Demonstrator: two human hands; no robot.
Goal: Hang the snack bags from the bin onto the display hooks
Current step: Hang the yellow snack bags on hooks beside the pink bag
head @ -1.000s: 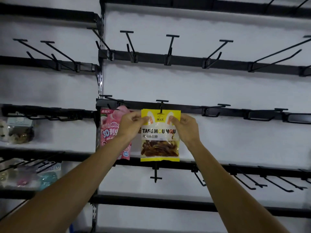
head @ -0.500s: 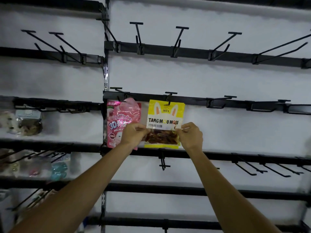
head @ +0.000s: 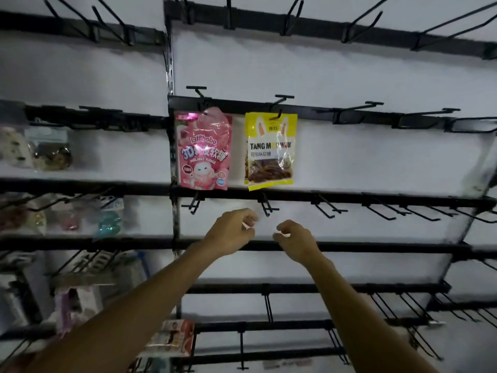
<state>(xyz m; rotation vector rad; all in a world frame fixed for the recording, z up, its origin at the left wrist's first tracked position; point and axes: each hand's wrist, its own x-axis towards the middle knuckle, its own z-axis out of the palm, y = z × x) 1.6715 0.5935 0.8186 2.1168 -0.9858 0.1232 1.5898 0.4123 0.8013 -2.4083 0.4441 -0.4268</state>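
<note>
A yellow snack bag with rabbit ears printed on it hangs from a black hook on the middle rail. To its left hangs a pink snack bag on the neighbouring hook. My left hand and my right hand are both below the yellow bag, apart from it, fingers loosely curled and holding nothing. The bin is out of view.
Black rails with several bare hooks run across the white back panel, above, to the right and below. The left bay holds blurred packaged goods. More packets hang low near my left forearm.
Both hands let go of the yellow bag and dropped below it. The bag now hangs alone on its hook. The view has tilted down.
</note>
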